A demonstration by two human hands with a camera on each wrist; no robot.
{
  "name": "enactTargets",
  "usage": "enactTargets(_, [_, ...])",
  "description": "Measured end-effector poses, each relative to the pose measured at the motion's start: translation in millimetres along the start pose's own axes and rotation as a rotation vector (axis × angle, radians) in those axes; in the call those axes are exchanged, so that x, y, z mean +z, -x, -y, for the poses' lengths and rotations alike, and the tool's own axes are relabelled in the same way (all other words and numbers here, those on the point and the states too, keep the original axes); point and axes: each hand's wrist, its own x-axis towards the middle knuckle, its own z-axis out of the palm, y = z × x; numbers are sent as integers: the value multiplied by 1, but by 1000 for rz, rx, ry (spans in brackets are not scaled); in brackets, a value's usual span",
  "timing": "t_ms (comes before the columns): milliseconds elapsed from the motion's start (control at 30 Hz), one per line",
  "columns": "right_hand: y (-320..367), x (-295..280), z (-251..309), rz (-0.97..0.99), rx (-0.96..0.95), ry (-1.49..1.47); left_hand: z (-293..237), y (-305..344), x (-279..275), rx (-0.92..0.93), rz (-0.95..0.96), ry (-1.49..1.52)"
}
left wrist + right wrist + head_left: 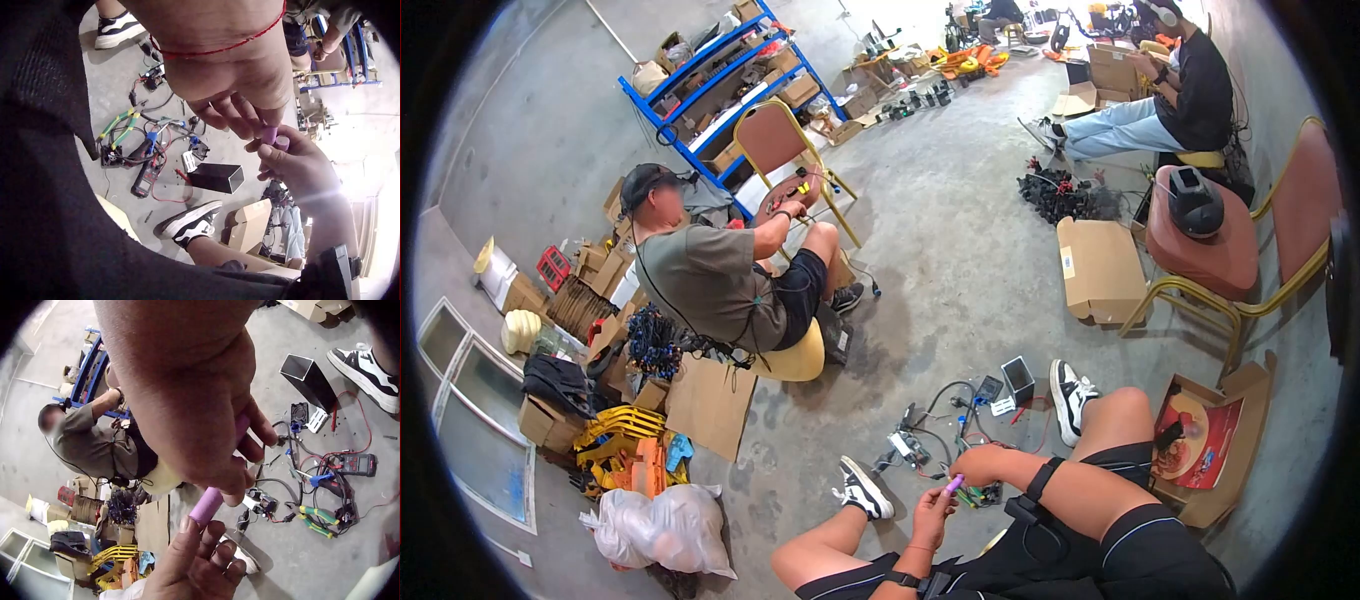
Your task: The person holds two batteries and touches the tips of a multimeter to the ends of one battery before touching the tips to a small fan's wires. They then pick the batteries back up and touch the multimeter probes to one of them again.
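Observation:
My left hand (930,518) pinches a slim purple cylinder (209,505) between thumb and fingers. Opposite it, my right hand (977,466) has its fingers curled round purple too; a flat purple end (282,142) shows beside its thumb in the left wrist view. The two hands meet in front of my lap, fingertips close together. Whether this is one cylinder or two, I cannot tell. On the floor beyond lie tangled cables, a multimeter (357,464), pliers with green and yellow handles (317,517) and a small opened electronic unit (259,503).
A black rectangular tube (1019,380) stands near my right shoe (1074,400). At my right is an open cardboard box (1250,425); a chair (1205,240) is behind it. One person (710,280) sits at the left, another (1195,90) at the far right. Plastic bags (665,530) lie at the left.

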Motion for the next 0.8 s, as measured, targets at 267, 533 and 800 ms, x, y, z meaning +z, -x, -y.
enactTargets(267, [2,-3,2,-26,-14,-22,-1,0,-2,-8,7,43])
enactTargets(533, [10,-12,10,-8,49,11,-3,-1,-2,-56,-31,131])
enactTargets(800, [12,-15,11,30,242,43,8,-6,-14,-82,-153,10])
